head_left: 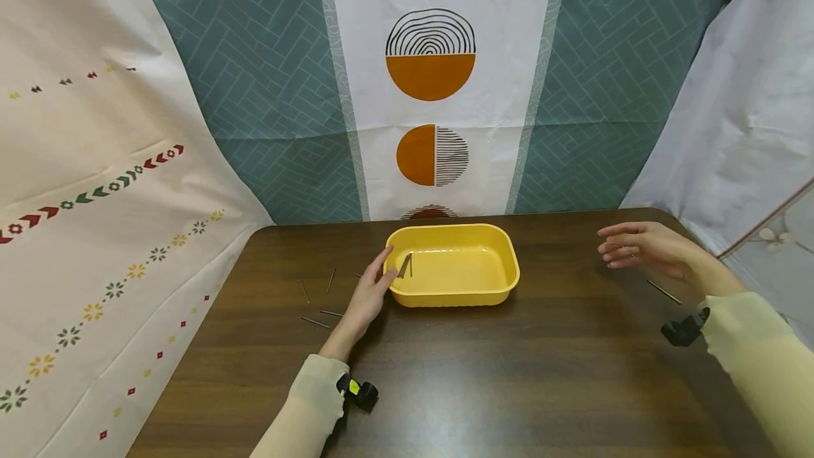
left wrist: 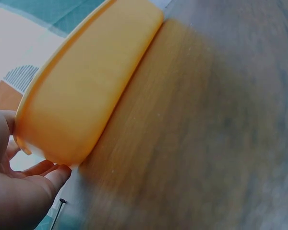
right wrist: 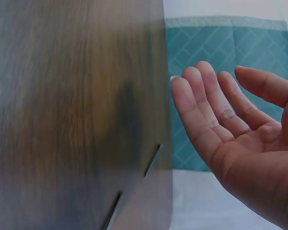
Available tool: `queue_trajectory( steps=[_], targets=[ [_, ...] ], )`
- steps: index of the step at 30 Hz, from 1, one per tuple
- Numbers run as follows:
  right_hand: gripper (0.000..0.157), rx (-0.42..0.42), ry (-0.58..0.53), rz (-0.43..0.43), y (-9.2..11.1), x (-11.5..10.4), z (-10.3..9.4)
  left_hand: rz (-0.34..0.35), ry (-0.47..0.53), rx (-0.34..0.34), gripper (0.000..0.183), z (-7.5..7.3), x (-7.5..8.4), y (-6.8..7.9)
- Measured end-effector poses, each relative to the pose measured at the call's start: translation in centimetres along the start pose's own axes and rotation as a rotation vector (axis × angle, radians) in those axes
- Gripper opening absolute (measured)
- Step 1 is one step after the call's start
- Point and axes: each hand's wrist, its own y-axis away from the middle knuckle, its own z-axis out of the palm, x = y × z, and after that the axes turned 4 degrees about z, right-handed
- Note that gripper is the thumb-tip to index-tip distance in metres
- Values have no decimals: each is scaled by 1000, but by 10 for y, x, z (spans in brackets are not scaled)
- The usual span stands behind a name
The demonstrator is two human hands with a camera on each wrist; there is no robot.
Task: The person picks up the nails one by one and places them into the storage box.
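My left hand (head_left: 367,299) grips the left end of a yellow plastic basin (head_left: 454,299), which rests on the table. In the left wrist view, the thumb and fingers lie about the near end of the basin (left wrist: 86,91). Several thin metal nails (head_left: 405,266) lie inside it, near that end. Over the right side of the table hovers my right hand (head_left: 661,249), fingers loosely bent and holding nothing. Below it on the table is a nail (head_left: 664,292); the right wrist view has two nails (right wrist: 154,159) on the wood.
Several loose nails (head_left: 315,321) are scattered left of the basin, beside the left forearm. The dark wooden table (head_left: 470,387) ends at a patterned cloth (head_left: 280,90) behind, with pale cloths hanging at both sides.
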Motion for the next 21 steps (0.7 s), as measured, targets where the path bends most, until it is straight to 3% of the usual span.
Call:
queue_trajectory(
  steps=[4,13,21],
  targets=[
    [41,2,3,-7,9,7,-11,-5,0,2,55,0,1,0],
    [54,-146,-121,-78,25,23,-31,16,-4,0,55,-1,-2,-2],
    [52,-96,-59,-45,36,28,-44,11,-6,3,54,0,-2,-1]
  ],
)
